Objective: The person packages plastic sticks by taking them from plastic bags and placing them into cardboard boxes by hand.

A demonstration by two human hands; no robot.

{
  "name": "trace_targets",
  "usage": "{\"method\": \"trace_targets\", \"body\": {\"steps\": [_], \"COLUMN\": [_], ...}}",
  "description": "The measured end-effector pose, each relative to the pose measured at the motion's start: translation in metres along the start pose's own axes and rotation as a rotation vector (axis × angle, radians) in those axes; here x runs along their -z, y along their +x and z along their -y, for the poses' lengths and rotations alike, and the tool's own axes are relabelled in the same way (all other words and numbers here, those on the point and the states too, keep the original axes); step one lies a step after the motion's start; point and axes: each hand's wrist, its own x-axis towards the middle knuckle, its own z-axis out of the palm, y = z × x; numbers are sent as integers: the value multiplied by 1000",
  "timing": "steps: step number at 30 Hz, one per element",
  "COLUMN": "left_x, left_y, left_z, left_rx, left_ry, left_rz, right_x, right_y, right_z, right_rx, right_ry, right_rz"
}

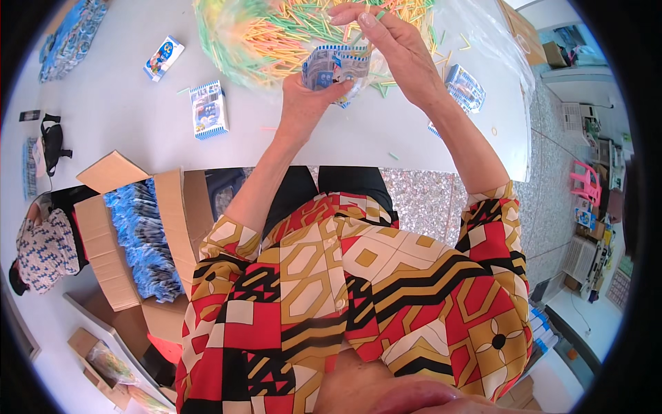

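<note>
My left hand (310,103) is closed on a small blue-and-white printed packet (336,67), its thumb across the front. The packet stands upright with its striped upper edge facing away from me. My right hand (400,48) is raised just beyond and to the right of the packet. Its fingers are loosely bent and apart, with a green band at one finger; I make out nothing held in them. Under and behind both hands, a large clear plastic bag (221,52) lies spread with a heap of thin sticks (289,34) in yellow, green and orange.
Small blue-and-white boxes (209,109) lie left on the white table (269,148), another box (465,88) by my right forearm. An open carton (103,248) of blue packets (143,238) stands at my left. Another person (48,252) is at far left; a pink stool (585,183) stands right.
</note>
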Motion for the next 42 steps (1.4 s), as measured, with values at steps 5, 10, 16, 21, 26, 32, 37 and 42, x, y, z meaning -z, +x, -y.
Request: {"method": "trace_targets", "body": {"steps": [5, 10, 16, 21, 26, 32, 37, 42], "left_x": [2, 8, 22, 59, 93, 105, 98, 103], "left_y": [-1, -6, -8, -11, -21, -40, -41, -46], "left_z": [0, -1, -3, -14, -28, -32, -25, -22], "left_rx": [-19, -59, -103, -213, -285, -293, -266, -222], "left_ry": [-3, -53, 131, 134, 96, 117, 87, 113], "left_rz": [12, -11, -56, -102, -238, -261, -290, -269], "right_x": [-2, -8, -6, -14, -39, -85, -103, -107], "right_y": [-2, -17, -7, 2, -21, -45, -39, -27], "right_z": [-7, -16, -12, -4, -78, -107, -116, -119], "right_rx": [-246, -144, -47, -125, -140, 267, 247, 91], "right_ry": [168, -152, -176, 107, -564, -810, -1015, -871], "right_rz": [77, 73, 190, 214, 461, 546, 635, 530]}}
